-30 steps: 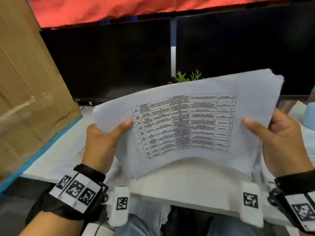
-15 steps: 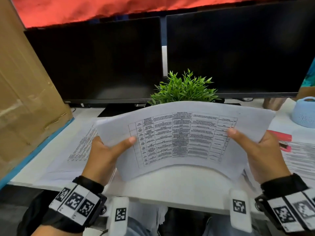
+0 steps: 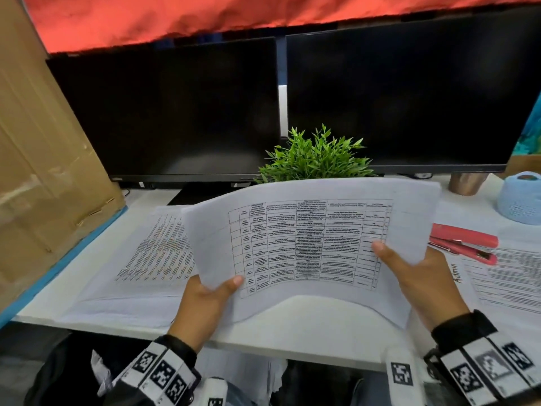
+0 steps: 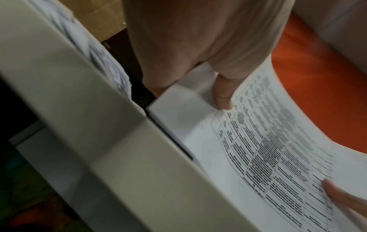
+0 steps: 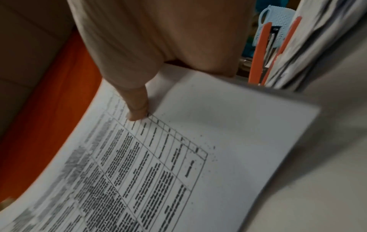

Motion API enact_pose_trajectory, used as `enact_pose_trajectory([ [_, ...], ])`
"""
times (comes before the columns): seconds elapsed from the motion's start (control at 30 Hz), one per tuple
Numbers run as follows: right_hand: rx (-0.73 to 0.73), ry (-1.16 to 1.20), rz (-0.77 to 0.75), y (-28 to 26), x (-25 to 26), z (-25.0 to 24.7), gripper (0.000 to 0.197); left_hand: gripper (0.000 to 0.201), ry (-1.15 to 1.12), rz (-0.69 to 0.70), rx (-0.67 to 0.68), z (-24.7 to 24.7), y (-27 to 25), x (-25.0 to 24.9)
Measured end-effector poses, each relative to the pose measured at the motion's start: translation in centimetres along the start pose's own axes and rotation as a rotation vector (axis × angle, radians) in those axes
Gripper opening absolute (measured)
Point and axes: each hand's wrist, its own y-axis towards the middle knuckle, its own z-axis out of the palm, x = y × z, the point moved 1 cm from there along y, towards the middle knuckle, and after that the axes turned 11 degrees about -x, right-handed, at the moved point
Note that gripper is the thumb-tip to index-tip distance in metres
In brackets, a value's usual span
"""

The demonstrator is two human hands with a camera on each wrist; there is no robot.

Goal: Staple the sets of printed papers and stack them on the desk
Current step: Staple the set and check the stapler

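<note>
A set of printed papers [image 3: 307, 247], pinched at both ends by the left hand [image 3: 205, 306] and right hand [image 3: 421, 276], should be squared on the table [image 3: 316, 332] before the stapler [image 3: 465, 243], right of frame, is reached.

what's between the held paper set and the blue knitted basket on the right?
The red stapler, lying on desk papers right of the held paper set, short of the basket. Head view.

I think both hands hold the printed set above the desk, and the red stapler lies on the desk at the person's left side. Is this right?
One detail is wrong: the red stapler lies at the person's right side, as the head view shows. Both hands, left hand and right hand, do hold the printed set above the desk.
</note>
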Motion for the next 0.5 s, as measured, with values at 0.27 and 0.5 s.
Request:
enact_pose_trajectory([
  [0.27, 0.229, -0.258, -0.031, 3.3, 5.1, -0.9, 0.010, 0.035, 0.083, 0.047, 0.018, -0.6, 0.2, -1.4],
  [0.5, 0.495, -0.695, -0.231, 4.9, 11.4, 0.6, 0.027, 0.102, 0.314, 0.506, -0.079, 0.4, -0.5, -7.6],
])
